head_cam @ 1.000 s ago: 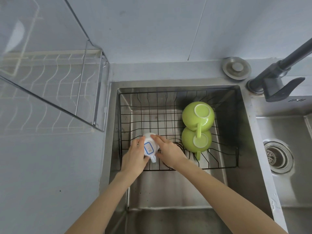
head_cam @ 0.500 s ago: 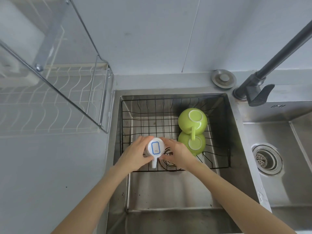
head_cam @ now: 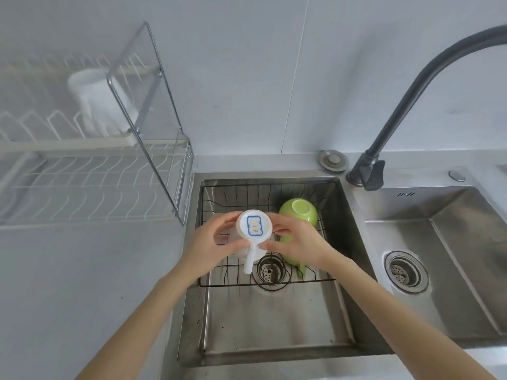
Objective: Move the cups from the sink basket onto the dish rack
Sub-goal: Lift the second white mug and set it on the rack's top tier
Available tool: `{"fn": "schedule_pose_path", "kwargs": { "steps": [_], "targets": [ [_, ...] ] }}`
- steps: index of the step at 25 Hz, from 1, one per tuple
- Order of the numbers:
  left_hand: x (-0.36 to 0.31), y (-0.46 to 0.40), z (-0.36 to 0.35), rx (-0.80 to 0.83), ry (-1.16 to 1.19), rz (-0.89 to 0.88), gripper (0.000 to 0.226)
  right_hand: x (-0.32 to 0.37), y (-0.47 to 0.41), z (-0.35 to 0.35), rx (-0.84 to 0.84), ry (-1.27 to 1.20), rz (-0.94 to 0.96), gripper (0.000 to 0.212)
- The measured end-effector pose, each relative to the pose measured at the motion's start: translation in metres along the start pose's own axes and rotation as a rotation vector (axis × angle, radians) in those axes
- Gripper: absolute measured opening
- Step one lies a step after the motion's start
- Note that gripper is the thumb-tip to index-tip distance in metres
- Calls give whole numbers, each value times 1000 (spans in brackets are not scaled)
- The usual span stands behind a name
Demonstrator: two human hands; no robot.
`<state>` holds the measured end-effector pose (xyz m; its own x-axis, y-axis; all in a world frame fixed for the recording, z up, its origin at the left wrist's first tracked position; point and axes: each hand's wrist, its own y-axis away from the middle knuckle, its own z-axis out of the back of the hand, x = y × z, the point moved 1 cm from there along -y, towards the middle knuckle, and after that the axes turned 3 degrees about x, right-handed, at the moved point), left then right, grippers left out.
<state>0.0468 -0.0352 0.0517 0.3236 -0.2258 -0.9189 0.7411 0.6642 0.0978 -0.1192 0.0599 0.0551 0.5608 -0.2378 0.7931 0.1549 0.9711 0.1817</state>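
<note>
The white cup (head_cam: 254, 232) is upside down in the air above the near left part of the sink basket (head_cam: 219, 272), base toward the camera with a blue-bordered label on it and its handle pointing down toward the person. Both hands hold it: the left hand (head_cam: 212, 246) wraps the left side of the wall, the right hand (head_cam: 297, 244) the right side, so the cup sits between the two sets of fingers (head_cam: 227, 219) and is clamped from opposite sides. The fingers curl around it at the cup's own width, neither spread wide nor pinched, and the thumbs lie on the near side by the handle.

By the look of it the step in hand is the carry: the cup is clear of the basket and not yet on the dish rack (head_cam: 90, 185). The next move calls for a swing up and to the left, over the sink's edge and past the rack's upright wire frame (head_cam: 153, 105), then a set-down on a free stretch of rack wires, mouth down as it is held now.

Two green cups (head_cam: 299, 212) remain in the basket, also upside down, one behind the other just right of the hands. A white cup-like thing (head_cam: 98, 100), blurred, already stands on the rack's upper level. The grey worktop (head_cam: 82, 283) lies left of the sink.
</note>
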Motion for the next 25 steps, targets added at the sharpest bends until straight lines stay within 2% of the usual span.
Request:
{"fn": "schedule_pose_path", "kwargs": {
  "steps": [3, 7, 11, 16, 25],
  "targets": [
    [-20, 21, 12, -46, 88, -53, 44, 34, 16, 2, -73, -50, 42, 51],
    [-43, 43, 29, -134, 86, -137, 41, 72, 30, 0, -155, -45, 116, 48],
    [-62, 58, 56, -130, 92, -196, 44, 108, 38, 0, -218, -74, 170, 46],
    [-74, 77, 98, -61, 56, -233, 58, 150, 32, -5, -224, -106, 209, 41],
    [-75, 101, 187, -210, 24, -323, 55, 235, -6, -40, -252, -93, 302, 40]
  ]
}}
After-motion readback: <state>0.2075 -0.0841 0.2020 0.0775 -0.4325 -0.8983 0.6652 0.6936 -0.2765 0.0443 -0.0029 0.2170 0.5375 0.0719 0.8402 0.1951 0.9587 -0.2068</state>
